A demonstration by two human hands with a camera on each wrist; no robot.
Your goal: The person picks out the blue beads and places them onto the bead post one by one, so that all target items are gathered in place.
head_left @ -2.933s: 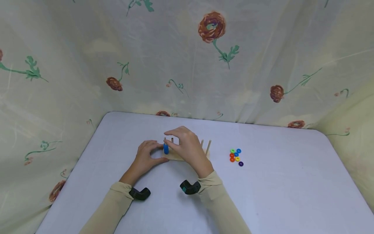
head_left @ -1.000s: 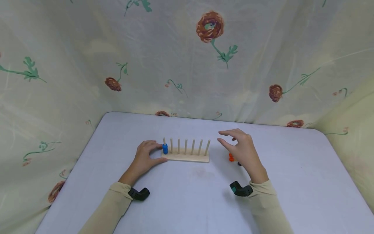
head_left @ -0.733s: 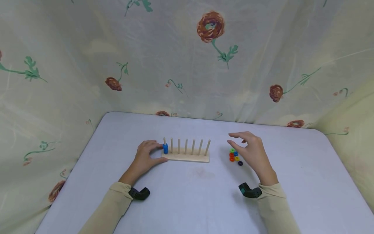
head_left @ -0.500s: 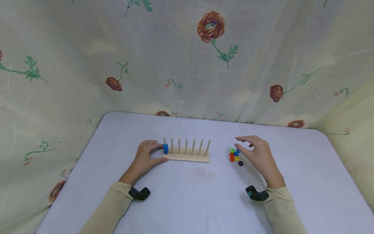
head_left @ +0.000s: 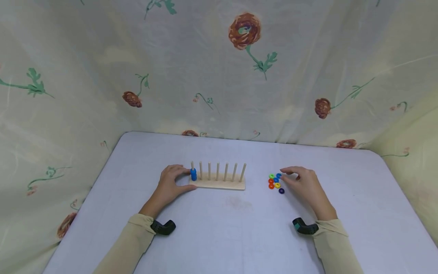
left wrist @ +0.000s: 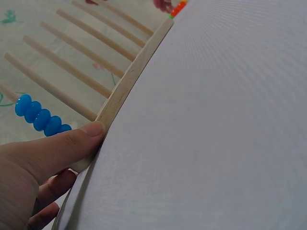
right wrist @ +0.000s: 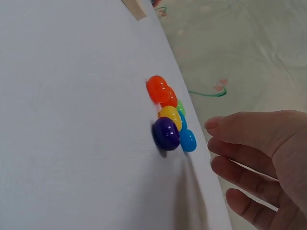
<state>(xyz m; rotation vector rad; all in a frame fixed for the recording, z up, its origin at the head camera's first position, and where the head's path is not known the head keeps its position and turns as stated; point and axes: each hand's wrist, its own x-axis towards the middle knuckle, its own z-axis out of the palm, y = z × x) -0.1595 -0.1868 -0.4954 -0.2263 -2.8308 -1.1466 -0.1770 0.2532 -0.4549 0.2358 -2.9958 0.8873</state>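
My left hand (head_left: pixel 171 180) grips the left end of a wooden peg rack (head_left: pixel 219 184), thumb on its front edge and fingers behind. Several upright pegs stand on the rack. Stacked blue rings (head_left: pixel 193 174) sit on the leftmost peg; the left wrist view shows these blue rings (left wrist: pixel 42 119) just above my thumb. Right of the rack lies a small cluster of loose rings. My right hand (head_left: pixel 304 186) hovers at its right side, thumb and index slightly apart near a blue ring (head_left: pixel 278 175). In the right wrist view, a gap separates the fingertips from that blue ring (right wrist: pixel 188 141).
The loose cluster holds a green ring (head_left: pixel 272 176), another blue ring (head_left: pixel 276 180), orange-red rings (head_left: pixel 271 186), a yellow ring (head_left: pixel 277 185) and a dark purple ring (head_left: pixel 281 191). A white-covered table (head_left: pixel 219 228) lies beneath, with a flowered curtain (head_left: pixel 219 76) behind it.
My right hand has left the blue stack on the leftmost peg and moved right and down to the loose rings, its fingers drawing closer together. The left hand stays on the rack.
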